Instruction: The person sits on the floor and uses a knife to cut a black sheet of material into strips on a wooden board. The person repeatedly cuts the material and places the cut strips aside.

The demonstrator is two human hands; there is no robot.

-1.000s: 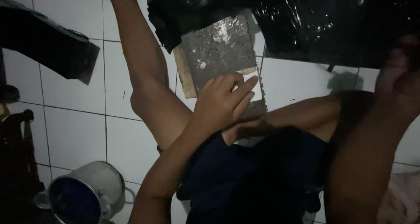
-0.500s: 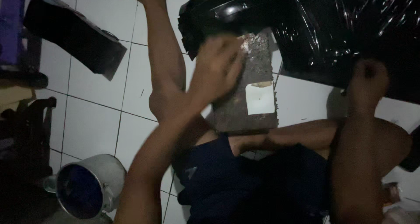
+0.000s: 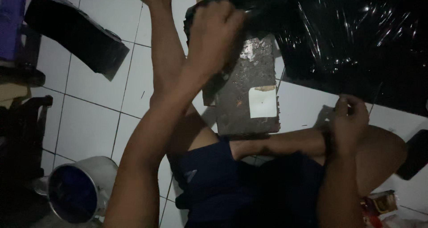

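Clearly my left hand (image 3: 214, 32) is closed in a fist on the near edge of the black plastic sheet (image 3: 356, 41), which lies crumpled and glossy across the far right of the tiled floor (image 3: 89, 116). My right hand (image 3: 350, 116) sits lower right, fingers pinched together; whether they grip anything I cannot tell. Between the hands a dirty grey board (image 3: 245, 99) with a pale patch lies flat on the floor, its far end under the plastic and my left hand. A metal pot (image 3: 78, 192) stands near left. Dark bags (image 3: 76, 32) lie far left. My legs hide the floor beneath; the dim light blurs the left edge.
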